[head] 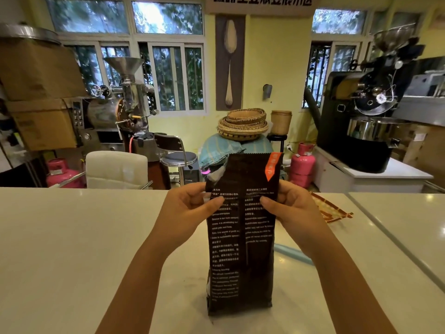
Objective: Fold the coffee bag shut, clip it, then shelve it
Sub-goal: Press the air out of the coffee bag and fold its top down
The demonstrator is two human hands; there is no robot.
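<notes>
A tall dark-brown coffee bag (242,239) with white print and an orange tag at its top right stands upright on the white counter (72,249). Its top is unfolded, and the upper left corner is torn or bent back. My left hand (190,206) pinches the bag's left edge near the top, thumb on the front. My right hand (289,206) grips the right edge at the same height. A pale blue clip-like bar (292,255) lies on the counter just right of the bag, partly hidden behind it and my right forearm.
An orange patterned packet (331,208) lies on the counter to the right. A seam (395,239) runs diagonally across the counter's right side. Beyond the counter stand a white chair (116,168), a stool (179,159), pink gas cylinders (302,165), roasting machines and stacked baskets (243,124).
</notes>
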